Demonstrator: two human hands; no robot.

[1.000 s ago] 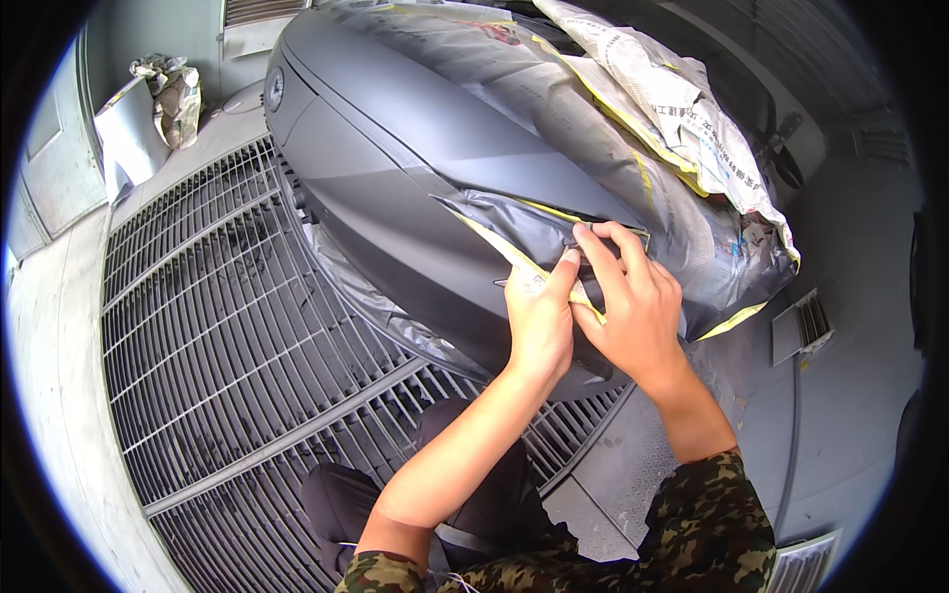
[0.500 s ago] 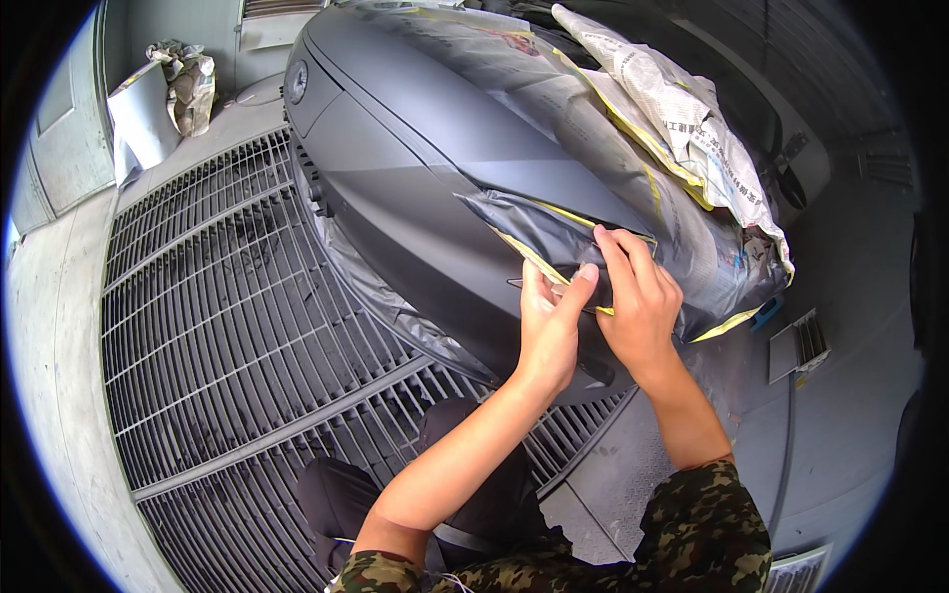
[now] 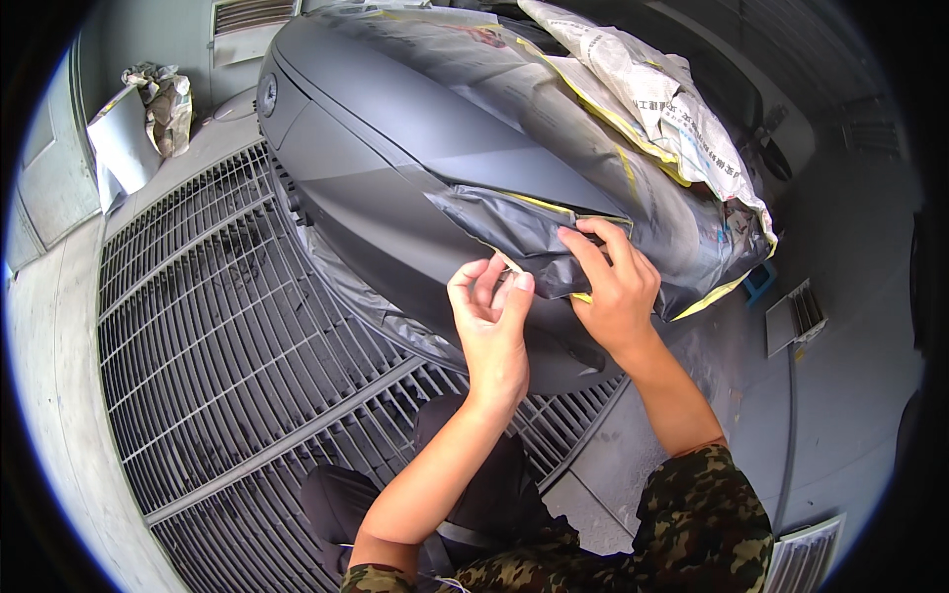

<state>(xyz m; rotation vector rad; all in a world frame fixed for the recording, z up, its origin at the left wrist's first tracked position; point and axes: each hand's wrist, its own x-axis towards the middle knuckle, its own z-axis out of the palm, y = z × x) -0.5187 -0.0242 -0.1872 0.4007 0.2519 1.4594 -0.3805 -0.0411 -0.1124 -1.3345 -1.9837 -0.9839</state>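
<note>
A grey car body point(image 3: 366, 212) stands ahead of me, with dark plastic film point(image 3: 509, 227) over its headlight area. Yellow masking tape point(image 3: 539, 204) edges the film. Thumb and fingers of my left hand point(image 3: 492, 321) pinch a thin strip of tape point(image 3: 508, 263) at the film's lower edge; this strip is lifted off the body. On the film's right part rests my right hand point(image 3: 618, 292), its fingers stretched and apart, fingertips touching the film. Its thumb is partly hidden.
Newspaper sheets point(image 3: 682, 124) with yellow tape cover the car's right side. A slatted metal floor grate point(image 3: 237, 326) lies left of and below the car. Crumpled paper point(image 3: 170, 114) and a silvery sheet point(image 3: 124, 148) stand by the far-left wall. A small blue object point(image 3: 759, 283) shows at right.
My left hand has moved left, away from the right hand, pulling the tape strip up from the film's lower edge. The right hand stays on the film. The view has shifted slightly.
</note>
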